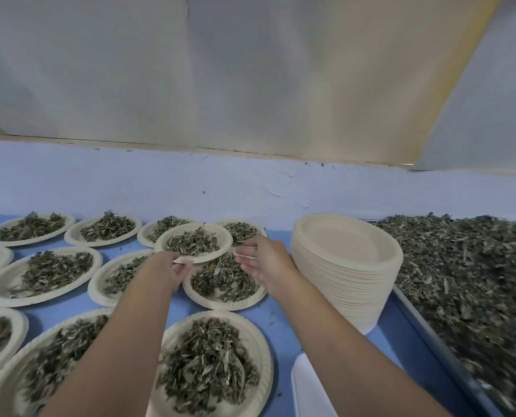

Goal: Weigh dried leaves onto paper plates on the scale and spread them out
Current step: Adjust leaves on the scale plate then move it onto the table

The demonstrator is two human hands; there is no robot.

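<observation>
Paper plate (224,236) of leaves (192,242) pinched at its rim by left hand (170,269); right hand (265,260) open beside it.

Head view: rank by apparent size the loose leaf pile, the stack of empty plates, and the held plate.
1. loose leaf pile, though cut off by the frame
2. stack of empty plates
3. held plate, clearly smallest

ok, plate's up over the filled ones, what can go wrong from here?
1. The left hand grips the raised plate only at its near rim; the right hand is open beside it. A tilt could spill leaves onto the filled plate below, likely throwing off both portions.
2. The right forearm runs close to the stack of empty plates; a sideways move might knock it.
</observation>
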